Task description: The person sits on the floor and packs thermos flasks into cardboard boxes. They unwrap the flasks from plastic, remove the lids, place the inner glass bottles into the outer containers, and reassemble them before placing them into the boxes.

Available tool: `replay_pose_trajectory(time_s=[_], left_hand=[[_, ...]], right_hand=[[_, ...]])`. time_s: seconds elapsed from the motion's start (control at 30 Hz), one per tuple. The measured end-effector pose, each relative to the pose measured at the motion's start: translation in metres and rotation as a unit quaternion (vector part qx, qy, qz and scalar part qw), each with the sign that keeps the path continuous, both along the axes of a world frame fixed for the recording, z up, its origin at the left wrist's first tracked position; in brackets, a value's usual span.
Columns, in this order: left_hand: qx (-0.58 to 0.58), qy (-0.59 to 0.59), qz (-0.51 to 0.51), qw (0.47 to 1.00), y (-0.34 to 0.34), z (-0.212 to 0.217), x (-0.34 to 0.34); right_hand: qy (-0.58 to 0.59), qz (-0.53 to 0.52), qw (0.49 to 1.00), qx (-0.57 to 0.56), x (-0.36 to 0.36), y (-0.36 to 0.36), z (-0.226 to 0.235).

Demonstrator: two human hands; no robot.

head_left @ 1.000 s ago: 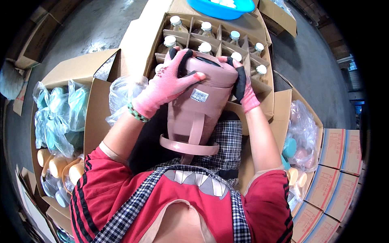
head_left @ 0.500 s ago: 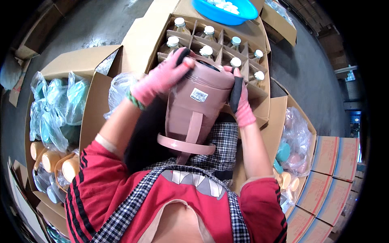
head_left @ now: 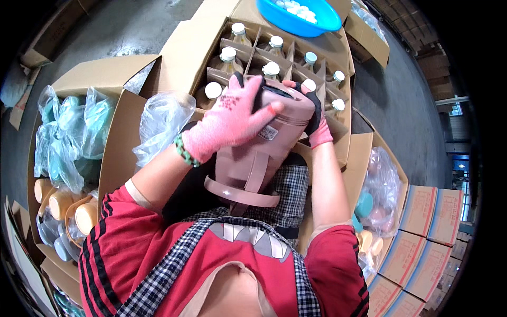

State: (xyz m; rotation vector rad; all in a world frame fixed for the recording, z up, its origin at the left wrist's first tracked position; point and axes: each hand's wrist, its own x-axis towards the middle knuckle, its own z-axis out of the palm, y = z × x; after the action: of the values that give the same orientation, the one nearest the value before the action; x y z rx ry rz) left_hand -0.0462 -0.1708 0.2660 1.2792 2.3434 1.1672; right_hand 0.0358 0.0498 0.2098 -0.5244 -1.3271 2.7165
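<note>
A tall mauve plastic jug [head_left: 236, 165] leans upright between my arms, its upper end tilted toward the far side. A small white label [head_left: 268, 132] sticks to its near side, and a flat band and a curved mauve ring [head_left: 243, 193] show at its lower end. My left hand [head_left: 228, 119], in a pink fingerless-looking glove with dark fingertips, wraps the upper left side, thumb stretched across beside the label. My right hand [head_left: 318, 120], also in a pink and dark glove, grips the upper right rim. Between them the round top [head_left: 288, 98] shows a dark recess.
Beyond the jug stands a divided carton [head_left: 342, 150] of white-capped glass bottles [head_left: 241, 34], with a blue basin [head_left: 301, 26] of white caps behind. Open boxes of bagged jugs flank me, the left one holding teal jugs [head_left: 71, 127]. Stacked cartons [head_left: 417, 211] rise at right.
My left hand has slid from the top rim down onto the jug's left side, its back turned up and thumb near the label. My right hand stays at the rim.
</note>
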Motion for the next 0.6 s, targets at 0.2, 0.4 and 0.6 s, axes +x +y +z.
replay_pose_trajectory(time_s=[0.2,0.4,0.6], left_hand=[[0.151,-0.369,-0.058,0.915,0.02,-0.013,-0.052],[0.193,-0.253,-0.039,0.947,0.027,-0.016,-0.048],[0.154,-0.18,-0.032,0.971,0.032,-0.006,-0.044]], right_hand=[[0.034,-0.109,0.986,0.118,0.003,-0.026,0.005],[0.021,-0.123,0.987,0.102,0.01,-0.025,0.017],[0.068,-0.124,0.988,0.07,0.011,-0.027,0.014]])
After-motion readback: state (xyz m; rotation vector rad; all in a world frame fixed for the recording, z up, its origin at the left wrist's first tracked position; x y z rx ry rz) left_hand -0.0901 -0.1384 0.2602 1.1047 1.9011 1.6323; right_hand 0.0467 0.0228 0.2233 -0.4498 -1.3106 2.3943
